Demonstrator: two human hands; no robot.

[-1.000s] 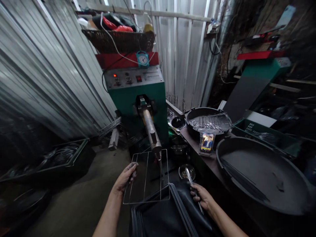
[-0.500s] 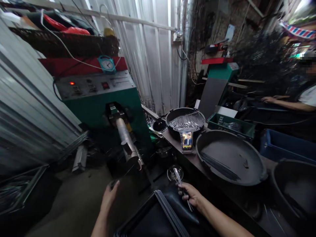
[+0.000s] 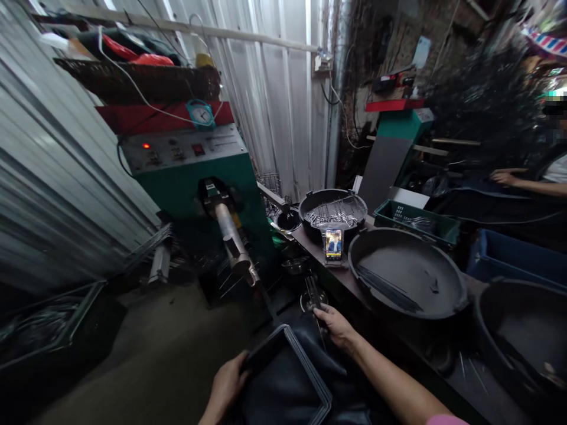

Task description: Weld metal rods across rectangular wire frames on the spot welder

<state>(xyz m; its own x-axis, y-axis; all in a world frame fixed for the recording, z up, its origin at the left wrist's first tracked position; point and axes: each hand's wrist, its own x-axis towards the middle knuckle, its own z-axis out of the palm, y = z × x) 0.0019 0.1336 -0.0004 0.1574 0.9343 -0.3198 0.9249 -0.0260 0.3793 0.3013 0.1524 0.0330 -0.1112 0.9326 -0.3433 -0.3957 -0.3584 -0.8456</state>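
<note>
- Pinching thin grey metal rods [image 3: 313, 292] in my right hand [image 3: 334, 326].
- My left hand [image 3: 228, 381] is at stacked grey rectangular wire frames [image 3: 306, 363]; its grip I cannot tell.

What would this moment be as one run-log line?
left hand: at wire-frame stack | right hand: holding thin metal rods | stack: over dark covering | phone: upright, screen lit

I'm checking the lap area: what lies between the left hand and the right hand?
The head view shows a stack of wire frames between the left hand and the right hand, with shiny black material beneath.
</note>
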